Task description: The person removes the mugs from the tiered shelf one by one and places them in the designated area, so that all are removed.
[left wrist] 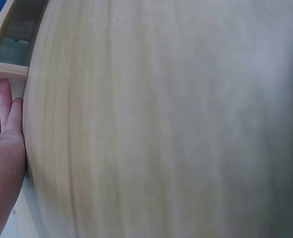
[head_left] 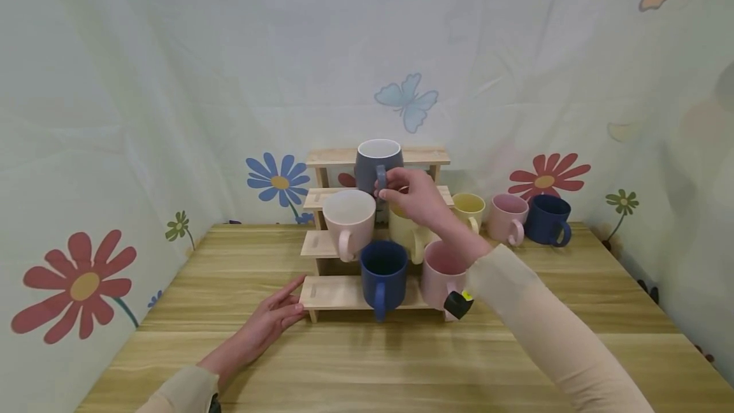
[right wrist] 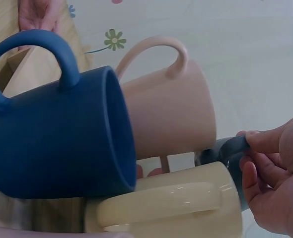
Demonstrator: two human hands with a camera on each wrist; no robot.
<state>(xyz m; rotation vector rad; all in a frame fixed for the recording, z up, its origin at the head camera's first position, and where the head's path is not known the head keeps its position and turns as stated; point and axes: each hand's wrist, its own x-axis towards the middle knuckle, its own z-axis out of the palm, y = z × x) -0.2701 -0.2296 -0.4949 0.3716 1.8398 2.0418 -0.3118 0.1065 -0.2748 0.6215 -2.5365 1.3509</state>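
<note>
My right hand [head_left: 415,199] pinches the handle of a grey mug [head_left: 367,167] with a white inside, near the top of a stepped wooden rack [head_left: 327,292]. In the right wrist view the thumb and fingers close round that handle. My left hand [head_left: 275,314] touches the left end of the lowest step with its fingers extended. On the steps below stand a pale pink mug [head_left: 350,218], a cream-yellow mug [head_left: 404,228] partly behind the right hand, a dark blue mug [head_left: 384,276], and a pink mug [head_left: 438,276] partly covered by the right forearm.
To the right of the rack, a yellow mug [head_left: 468,208], a pink mug [head_left: 507,215] and a navy mug [head_left: 547,218] stand in a row on the wooden table [head_left: 573,311]. A flower-printed curtain [head_left: 201,81] hangs close behind.
</note>
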